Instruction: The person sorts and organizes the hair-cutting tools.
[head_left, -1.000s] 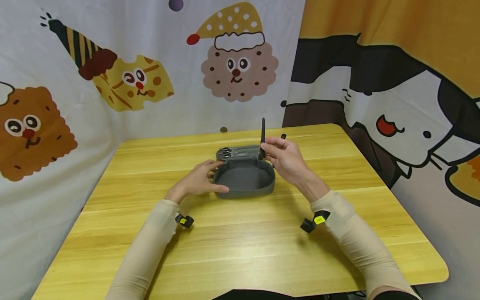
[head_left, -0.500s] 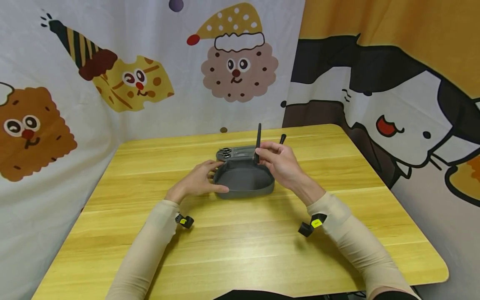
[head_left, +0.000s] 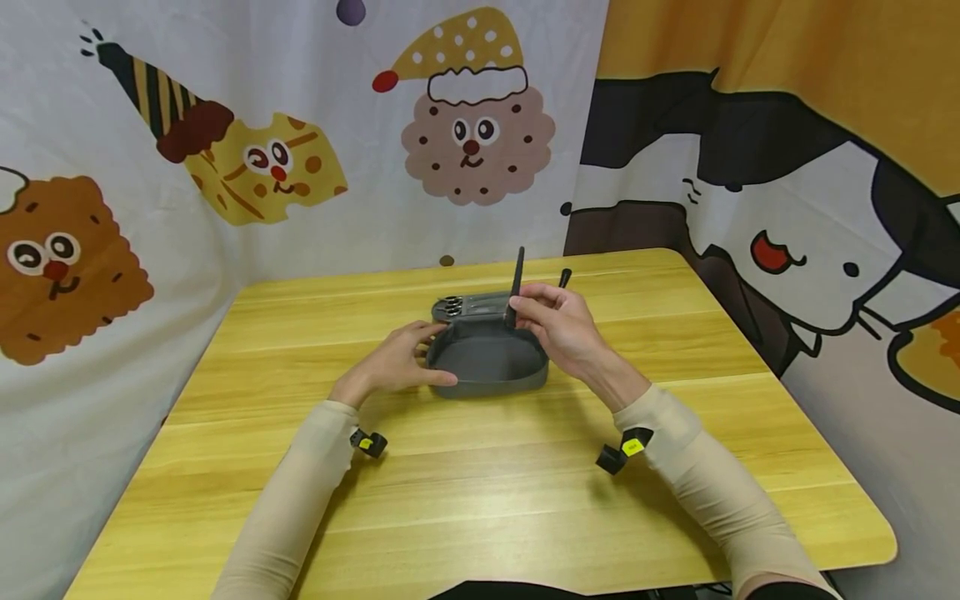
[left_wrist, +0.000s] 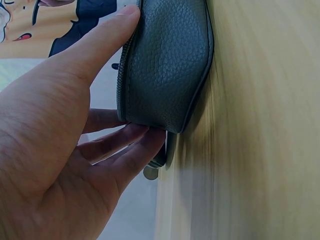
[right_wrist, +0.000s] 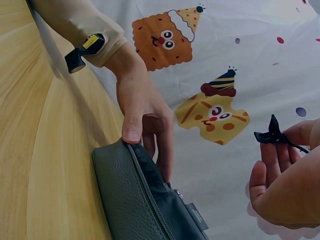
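A grey zip case (head_left: 487, 387) of grained leather lies unzipped on the table, its lid (head_left: 480, 304) folded back behind it. My left hand (head_left: 393, 358) steadies the case's left end, thumb on the front rim, fingers round the side. In the left wrist view the thumb (left_wrist: 112, 35) lies along the zipper edge. Over the back right corner, my right hand (head_left: 562, 325) pinches a slim black item (head_left: 517, 271). One long strip of it stands upright, and a dark tip shows beyond the hand. The right wrist view shows its forked end (right_wrist: 272, 134); its kind I cannot tell.
Metal rings (head_left: 452, 306) sit at the left end of the lid. The wooden table (head_left: 465, 492) runs back to a printed curtain (head_left: 300, 242). A small black camera (head_left: 367, 442) is strapped on the left wrist, another (head_left: 618, 454) on the right.
My right hand has shifted slightly left, bringing the black item's strip over the case's back edge and a little lower. It barely moves in the last half second. My left hand stays put.
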